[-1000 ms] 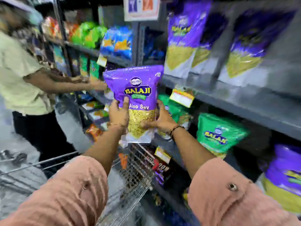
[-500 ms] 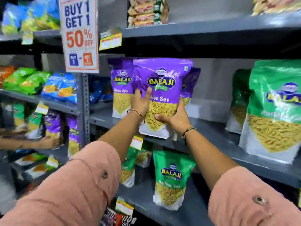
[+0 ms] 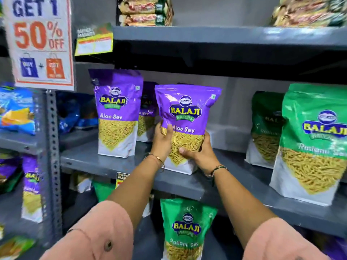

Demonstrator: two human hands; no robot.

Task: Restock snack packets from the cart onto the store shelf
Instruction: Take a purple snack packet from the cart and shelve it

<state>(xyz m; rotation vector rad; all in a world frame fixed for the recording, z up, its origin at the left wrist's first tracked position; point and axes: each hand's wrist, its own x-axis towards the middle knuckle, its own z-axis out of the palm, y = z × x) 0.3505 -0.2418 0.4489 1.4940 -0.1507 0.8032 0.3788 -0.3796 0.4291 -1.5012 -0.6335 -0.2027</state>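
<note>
A purple Aloo Sev packet [image 3: 187, 117] stands upright on the grey middle shelf [image 3: 187, 186], near its front edge. My left hand [image 3: 161, 143] grips its lower left side and my right hand [image 3: 201, 152] cups its lower right corner. Another purple Aloo Sev packet [image 3: 117, 111] stands to the left on the same shelf, with one more purple packet [image 3: 147, 113] behind and between them, partly hidden. The cart is out of view.
Green Ratlami Sev packets [image 3: 311, 139] stand at the shelf's right end, and another green packet [image 3: 185, 228] sits on the shelf below. A 50% off sign [image 3: 39, 40] hangs on the perforated upright [image 3: 53, 147] at left. Blue packets [image 3: 16, 113] fill the neighbouring bay. Stacked packs [image 3: 146, 10] lie on the top shelf.
I turned from the cart to the shelf, carrying the purple packet in both hands. It has moved right of the standing purple packets and its base now rests on the shelf.
</note>
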